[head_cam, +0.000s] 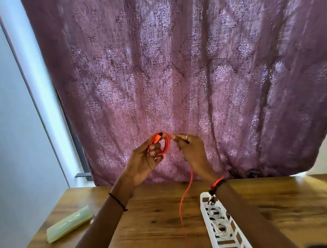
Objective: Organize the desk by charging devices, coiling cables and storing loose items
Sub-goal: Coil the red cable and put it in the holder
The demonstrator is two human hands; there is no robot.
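Orange cable (pixel 161 144) is wound into a small coil that you hold up in front of you, above the far edge of the desk (pixel 155 220) and against the purple curtain (pixel 174 65). Your left hand (pixel 146 163) grips the coil, thumb and fingers curled round its left side and through the loop. Your right hand (pixel 191 149) pinches the strand at the coil's right edge between thumb and forefinger, the other fingers loosely bent; a ring (pixel 187 136) shows on one of them. A loose tail (pixel 184 195) of the same cable hangs from between your hands down to the wooden top and runs toward you. A small dark piece by your left fingertips may be a plug end, but it is too small to tell.

Just right of the tail lies a white slotted basket (pixel 205 217) with coiled white cables (pixel 221 229) inside, partly under your right forearm. Well to the left, near the desk's edge, rests a pale green case (pixel 69 223). A pale wall stands left of the curtain.
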